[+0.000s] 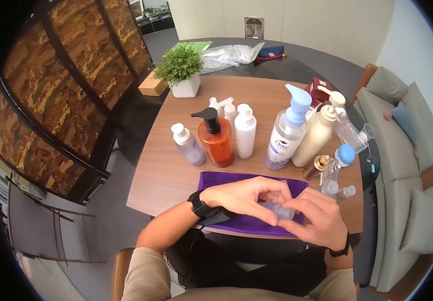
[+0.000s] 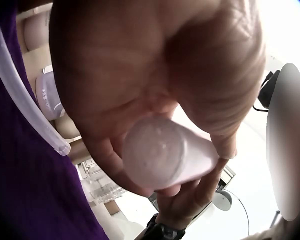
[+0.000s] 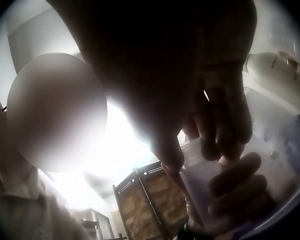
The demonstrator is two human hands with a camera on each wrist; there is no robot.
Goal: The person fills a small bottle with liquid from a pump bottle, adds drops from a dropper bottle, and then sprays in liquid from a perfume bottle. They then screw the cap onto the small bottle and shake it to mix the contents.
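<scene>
My left hand holds a small translucent bottle lying almost sideways over a purple cloth. Thumb and fingers of my right hand pinch the bottle's top end, partly covering it. The left wrist view shows the round base of the bottle facing the camera, with left fingers curled around its body. Seen from the right wrist, the bottle looks pale and cloudy between both hands' fingers. A clear tube runs along the cloth in the left wrist view.
Beyond the cloth stand an orange pump bottle, a white bottle, a blue-topped Dove pump bottle and a cream pump bottle. Small clear bottles are at the right. A potted plant stands farther back.
</scene>
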